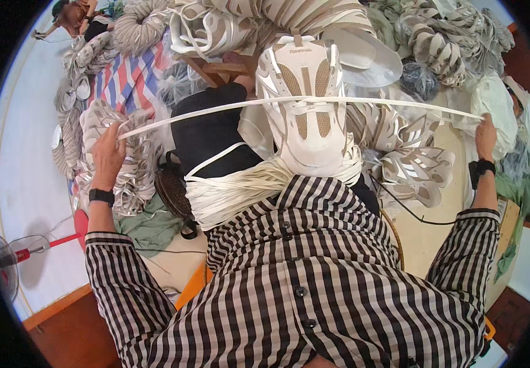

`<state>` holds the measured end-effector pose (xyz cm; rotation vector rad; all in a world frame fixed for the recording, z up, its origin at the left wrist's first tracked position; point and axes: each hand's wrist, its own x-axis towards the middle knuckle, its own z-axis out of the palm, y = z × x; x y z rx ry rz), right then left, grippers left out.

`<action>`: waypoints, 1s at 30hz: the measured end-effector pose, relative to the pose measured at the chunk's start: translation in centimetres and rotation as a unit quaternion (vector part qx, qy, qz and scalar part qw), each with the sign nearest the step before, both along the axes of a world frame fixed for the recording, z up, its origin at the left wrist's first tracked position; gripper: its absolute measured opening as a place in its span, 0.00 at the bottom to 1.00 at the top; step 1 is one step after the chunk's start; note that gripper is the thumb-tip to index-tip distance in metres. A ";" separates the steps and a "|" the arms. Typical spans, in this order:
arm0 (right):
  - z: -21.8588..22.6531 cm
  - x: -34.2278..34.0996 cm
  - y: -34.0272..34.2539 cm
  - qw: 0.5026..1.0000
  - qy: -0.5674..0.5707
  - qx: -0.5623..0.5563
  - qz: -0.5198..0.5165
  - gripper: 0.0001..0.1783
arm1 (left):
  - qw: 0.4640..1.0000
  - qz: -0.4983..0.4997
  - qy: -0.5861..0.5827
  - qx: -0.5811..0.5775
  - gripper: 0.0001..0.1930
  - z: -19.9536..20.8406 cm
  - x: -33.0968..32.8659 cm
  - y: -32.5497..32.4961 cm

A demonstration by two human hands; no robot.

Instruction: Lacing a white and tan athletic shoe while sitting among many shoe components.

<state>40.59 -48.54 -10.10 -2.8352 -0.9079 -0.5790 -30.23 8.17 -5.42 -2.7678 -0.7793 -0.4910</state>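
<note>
A beige and white shoe upper (305, 138) with tan mesh panels lies toe toward me across my lap. A flat cream shoelace (240, 105) passes through its eyelets and stretches out to both sides in a shallow arc. At the left, my left hand (109, 156) is closed on one end of the lace. Far to the right, my right hand (486, 138) pinches the other end. Below the upper, a thick bundle of cream laces (234, 193) lies over my thighs, with one loose lace across the black cloth on my leg.
Stacked shoe uppers (314, 18) fill the far side, with more heaps at the left (115, 122) and right (415, 162). A black cable (409, 211) runs at my right. White plastic bags (495, 107) stand beyond my right hand. A fan (4, 267) is at the far left.
</note>
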 end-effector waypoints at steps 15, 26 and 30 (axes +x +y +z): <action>7.4 3.0 -31.1 0.956 -0.141 -0.048 -0.251 0.17 | 0.894 0.320 0.308 -0.050 0.08 1.3 -19.7 10.8; 10.7 7.0 -27.5 0.969 -0.183 0.083 -0.144 0.20 | 0.799 0.543 0.009 -0.256 0.08 -1.1 -38.8 -6.0; 10.6 0.7 -33.5 0.957 -0.145 0.196 -0.160 0.23 | 0.863 0.458 -0.076 -0.199 0.09 -0.7 -32.4 3.2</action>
